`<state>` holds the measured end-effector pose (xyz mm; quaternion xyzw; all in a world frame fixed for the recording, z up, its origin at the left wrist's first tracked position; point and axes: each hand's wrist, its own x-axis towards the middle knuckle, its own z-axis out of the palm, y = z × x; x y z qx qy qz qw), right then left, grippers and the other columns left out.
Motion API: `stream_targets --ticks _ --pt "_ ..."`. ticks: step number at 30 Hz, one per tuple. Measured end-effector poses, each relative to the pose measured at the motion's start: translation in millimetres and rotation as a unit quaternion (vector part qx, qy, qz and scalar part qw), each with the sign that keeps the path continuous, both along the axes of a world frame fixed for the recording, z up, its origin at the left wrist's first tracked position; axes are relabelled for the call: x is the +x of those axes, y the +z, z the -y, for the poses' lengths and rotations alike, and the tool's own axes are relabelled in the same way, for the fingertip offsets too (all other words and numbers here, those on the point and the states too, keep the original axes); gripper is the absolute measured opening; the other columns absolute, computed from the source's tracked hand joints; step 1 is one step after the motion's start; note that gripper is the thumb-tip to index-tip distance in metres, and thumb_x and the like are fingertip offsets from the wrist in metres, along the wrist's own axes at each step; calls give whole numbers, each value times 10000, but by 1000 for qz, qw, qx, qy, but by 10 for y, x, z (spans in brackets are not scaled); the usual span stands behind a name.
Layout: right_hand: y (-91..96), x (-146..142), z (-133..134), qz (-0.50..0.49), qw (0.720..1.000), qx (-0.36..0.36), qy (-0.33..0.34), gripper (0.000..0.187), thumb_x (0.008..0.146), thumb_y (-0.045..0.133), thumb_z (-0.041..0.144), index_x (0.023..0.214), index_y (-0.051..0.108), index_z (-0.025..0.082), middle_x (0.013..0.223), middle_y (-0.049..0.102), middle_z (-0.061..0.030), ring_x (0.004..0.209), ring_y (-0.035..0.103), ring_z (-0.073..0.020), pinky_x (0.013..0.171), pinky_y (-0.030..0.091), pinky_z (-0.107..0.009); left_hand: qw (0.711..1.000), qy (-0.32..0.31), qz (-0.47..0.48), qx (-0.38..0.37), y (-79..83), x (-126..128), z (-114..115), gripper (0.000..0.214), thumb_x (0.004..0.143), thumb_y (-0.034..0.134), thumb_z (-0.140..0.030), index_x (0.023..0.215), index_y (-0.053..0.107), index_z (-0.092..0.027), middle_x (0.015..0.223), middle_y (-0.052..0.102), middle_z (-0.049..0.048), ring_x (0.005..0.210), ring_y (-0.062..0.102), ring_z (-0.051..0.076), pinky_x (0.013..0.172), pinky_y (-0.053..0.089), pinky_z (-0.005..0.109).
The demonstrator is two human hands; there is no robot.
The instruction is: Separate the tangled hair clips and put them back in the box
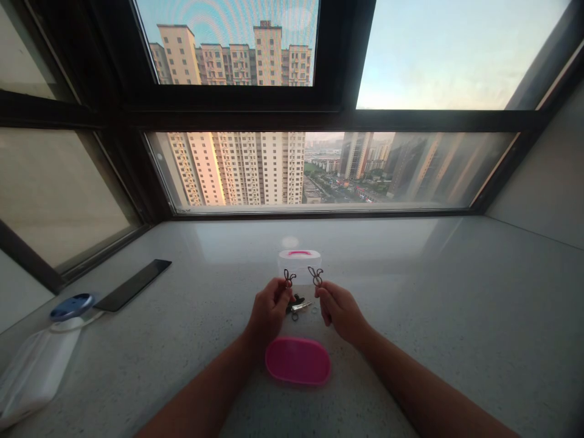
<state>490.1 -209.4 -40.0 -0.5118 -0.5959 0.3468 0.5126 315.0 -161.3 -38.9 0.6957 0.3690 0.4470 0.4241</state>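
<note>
My left hand (269, 310) pinches a small dark wire clip (289, 278) with two loops, held upright. My right hand (340, 311) pinches a matching wire clip (316, 275) the same way. The two clips stand side by side, a little apart, in front of a small clear plastic box (299, 263) with a pink handle. On the counter between my hands lie a key (301, 306), a dark small piece and small metal rings (314, 310). A pink oval lid (298, 360) lies flat just below my hands, between my forearms.
The pale speckled counter (433, 316) runs up to a wide window with tower blocks outside. At the left lie a black phone (133, 285), a blue round object (72, 306) and a white device (34, 372). A grey wall rises at the right.
</note>
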Motion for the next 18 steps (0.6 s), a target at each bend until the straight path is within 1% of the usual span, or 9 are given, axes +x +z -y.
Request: stream_targets --ticks 5,10,18 --pt "9 5 20 11 1000 -1 7 279 902 378 393 765 497 181 400 417 87 335 387 -82 375 287 -176 1000 6 -4 -11 -1 8 -3 207 852 502 -354 924 554 -167 737 660 28 483 501 91 476 394 189" --pt "35 5 39 26 1000 -1 18 264 905 377 360 760 504 180 390 430 83 338 396 -82 385 287 -174 1000 0 1 -22 -14 14 -17 223 839 522 -369 930 557 -168 756 675 32 468 478 89 454 385 190" --pt "49 -4 42 22 999 2 31 253 905 388 336 776 528 171 388 433 82 330 404 -78 382 289 -171 1000 1 6 -25 -18 21 -31 219 845 513 -361 944 544 -168 809 681 39 480 459 85 473 401 199"
